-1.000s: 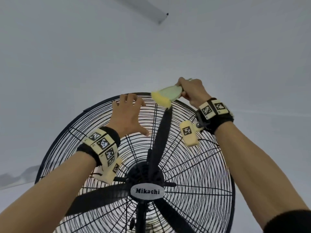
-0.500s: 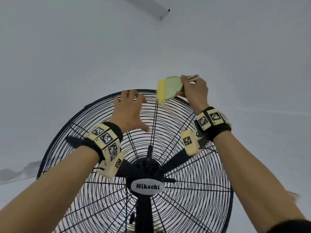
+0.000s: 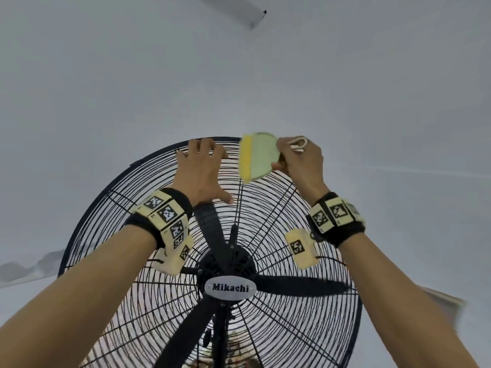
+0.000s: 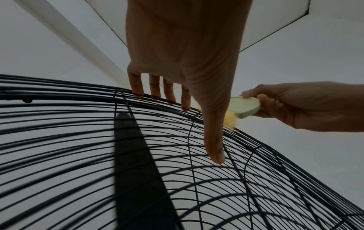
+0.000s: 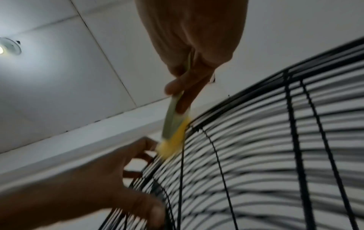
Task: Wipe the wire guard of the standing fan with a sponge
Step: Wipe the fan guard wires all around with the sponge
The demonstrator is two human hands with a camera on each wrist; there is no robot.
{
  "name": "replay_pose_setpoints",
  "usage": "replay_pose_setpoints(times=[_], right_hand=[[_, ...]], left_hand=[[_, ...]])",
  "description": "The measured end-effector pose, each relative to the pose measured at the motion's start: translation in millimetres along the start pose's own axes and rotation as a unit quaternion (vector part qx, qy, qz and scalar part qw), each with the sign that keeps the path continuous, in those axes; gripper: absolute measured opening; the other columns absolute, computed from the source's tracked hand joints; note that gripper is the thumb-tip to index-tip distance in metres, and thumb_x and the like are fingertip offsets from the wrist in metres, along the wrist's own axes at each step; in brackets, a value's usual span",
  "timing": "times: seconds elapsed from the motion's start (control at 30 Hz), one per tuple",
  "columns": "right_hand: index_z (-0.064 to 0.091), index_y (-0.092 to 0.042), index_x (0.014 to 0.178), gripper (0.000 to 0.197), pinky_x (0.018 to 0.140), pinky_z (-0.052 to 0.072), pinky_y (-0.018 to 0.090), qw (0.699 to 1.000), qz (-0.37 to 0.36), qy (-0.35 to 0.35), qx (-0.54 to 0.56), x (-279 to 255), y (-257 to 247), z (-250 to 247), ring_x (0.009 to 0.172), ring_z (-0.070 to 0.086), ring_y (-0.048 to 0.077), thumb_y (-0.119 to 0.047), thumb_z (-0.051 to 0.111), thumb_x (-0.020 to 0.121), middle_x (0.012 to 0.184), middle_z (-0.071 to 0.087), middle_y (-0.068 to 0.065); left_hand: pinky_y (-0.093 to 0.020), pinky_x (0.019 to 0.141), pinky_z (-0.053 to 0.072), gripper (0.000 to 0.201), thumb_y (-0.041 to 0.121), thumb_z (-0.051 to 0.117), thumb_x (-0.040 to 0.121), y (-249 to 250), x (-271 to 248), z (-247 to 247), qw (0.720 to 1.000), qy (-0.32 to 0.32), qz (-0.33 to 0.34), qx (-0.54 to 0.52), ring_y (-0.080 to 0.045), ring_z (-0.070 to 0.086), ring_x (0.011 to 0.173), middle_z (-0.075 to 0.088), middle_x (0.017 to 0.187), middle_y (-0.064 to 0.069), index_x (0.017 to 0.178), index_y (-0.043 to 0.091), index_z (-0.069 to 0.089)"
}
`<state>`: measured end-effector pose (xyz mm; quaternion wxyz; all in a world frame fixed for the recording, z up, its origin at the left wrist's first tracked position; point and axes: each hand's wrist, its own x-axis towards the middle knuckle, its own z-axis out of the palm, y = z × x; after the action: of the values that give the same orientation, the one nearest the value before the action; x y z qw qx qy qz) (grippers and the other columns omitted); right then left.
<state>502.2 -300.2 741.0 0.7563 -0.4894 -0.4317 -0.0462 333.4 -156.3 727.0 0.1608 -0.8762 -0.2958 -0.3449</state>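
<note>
Two hands at the fan's wire guard [image 3: 279,261]: the left hand [image 3: 202,176] lies flat on its top rim, the right hand [image 3: 300,160] pinches a sponge [image 3: 256,155] against the wires.

a: what word can you read?
b: "mikachi". it is in dark letters on the shiny oval badge [image 3: 230,287] in the middle of the fan guard [image 3: 305,328].
a: any more words?
b: no. the wrist bands [image 3: 166,212] have only black and white square patterns.
</note>
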Motion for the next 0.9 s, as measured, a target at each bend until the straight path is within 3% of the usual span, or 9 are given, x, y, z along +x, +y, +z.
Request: replay_pose_setpoints(times=[0.07,0.23,0.3,0.43,0.53,0.6,0.7,0.8,0.9], right_hand=[[0.073,-0.006,0.098,0.009,0.073,0.063,0.036,0.999,0.023,-0.023,-0.003,4.4,-5.6,-4.8,0.064,0.072,0.014,-0.014,0.074,0.094,0.084,0.069,0.006],[0.072,-0.004,0.105,0.016,0.071,0.064,0.034,0.999,-0.003,0.037,0.038,9.7,-9.7,-0.2,0.066,0.074,0.017,-0.017,0.071,0.096,0.088,0.069,0.006],[0.073,-0.003,0.106,0.015,0.072,0.065,0.035,1.000,0.009,0.014,0.026,2.1,1.4,1.2,0.066,0.073,0.014,-0.015,0.071,0.096,0.088,0.070,0.004],[0.073,-0.001,0.104,0.011,0.064,0.059,0.022,0.993,0.088,-0.071,0.026,-3.2,4.3,-5.2,0.070,0.066,0.013,-0.007,0.070,0.096,0.086,0.064,0.008],[0.071,0.000,0.109,0.016,0.070,0.060,0.026,0.995,0.049,0.011,0.090,0.4,-0.8,-3.4,0.072,0.071,0.010,-0.010,0.071,0.096,0.097,0.068,0.014],[0.071,-0.003,0.108,0.015,0.071,0.061,0.029,0.995,0.010,0.045,0.086,-4.4,0.5,-0.2,0.071,0.073,0.009,-0.013,0.070,0.098,0.094,0.070,0.008],[0.071,-0.005,0.107,0.013,0.065,0.063,0.030,0.999,-0.015,0.025,0.024,-22.1,11.2,-5.1,0.067,0.073,0.014,-0.016,0.068,0.099,0.089,0.070,0.006],[0.072,-0.002,0.104,0.015,0.062,0.062,0.028,0.999,-0.025,-0.022,-0.033,-35.1,12.7,-14.1,0.066,0.072,0.016,-0.016,0.068,0.099,0.087,0.071,0.017],[0.073,-0.007,0.106,0.014,0.064,0.062,0.028,0.999,-0.051,0.002,-0.008,-35.1,6.5,-17.0,0.074,0.073,0.018,-0.018,0.068,0.100,0.094,0.073,0.011]], left_hand=[[-0.055,0.106,0.038,0.108,0.070,0.091,0.052,-1.8,-0.1,0.4,1.000,0.001,0.001,-0.003,-0.031,0.032,0.138,0.038,0.146,-0.005,0.139,0.027,0.045],[-0.055,0.106,0.038,0.108,0.069,0.092,0.049,0.9,0.2,0.4,1.000,0.003,-0.002,-0.004,-0.031,0.032,0.138,0.038,0.145,-0.003,0.138,0.027,0.046],[-0.055,0.106,0.038,0.108,0.069,0.093,0.049,0.2,0.6,1.0,1.000,0.004,-0.003,-0.007,-0.031,0.031,0.138,0.038,0.146,-0.004,0.138,0.027,0.046],[-0.053,0.107,0.036,0.110,0.069,0.092,0.051,-1.4,0.4,1.2,1.000,0.000,-0.005,-0.006,-0.031,0.029,0.139,0.037,0.147,-0.004,0.140,0.026,0.045],[-0.054,0.107,0.037,0.109,0.069,0.091,0.051,0.6,0.0,0.2,1.000,0.000,-0.002,-0.006,-0.031,0.030,0.139,0.037,0.147,-0.004,0.141,0.026,0.045],[-0.055,0.107,0.037,0.109,0.068,0.092,0.051,0.8,-0.3,-0.6,1.000,-0.001,-0.002,-0.008,-0.032,0.030,0.138,0.037,0.147,-0.005,0.140,0.026,0.045],[-0.056,0.108,0.036,0.108,0.067,0.092,0.053,-0.6,-0.5,-0.8,1.000,-0.002,-0.006,-0.007,-0.032,0.029,0.140,0.037,0.148,-0.005,0.141,0.026,0.045],[-0.055,0.108,0.036,0.108,0.067,0.092,0.054,-1.7,1.0,0.6,1.000,-0.005,-0.006,-0.012,-0.031,0.028,0.141,0.036,0.149,-0.005,0.142,0.026,0.045],[-0.055,0.109,0.035,0.109,0.066,0.094,0.051,0.2,1.9,0.5,1.000,-0.004,-0.009,-0.017,-0.031,0.029,0.141,0.036,0.149,-0.005,0.141,0.027,0.046]])
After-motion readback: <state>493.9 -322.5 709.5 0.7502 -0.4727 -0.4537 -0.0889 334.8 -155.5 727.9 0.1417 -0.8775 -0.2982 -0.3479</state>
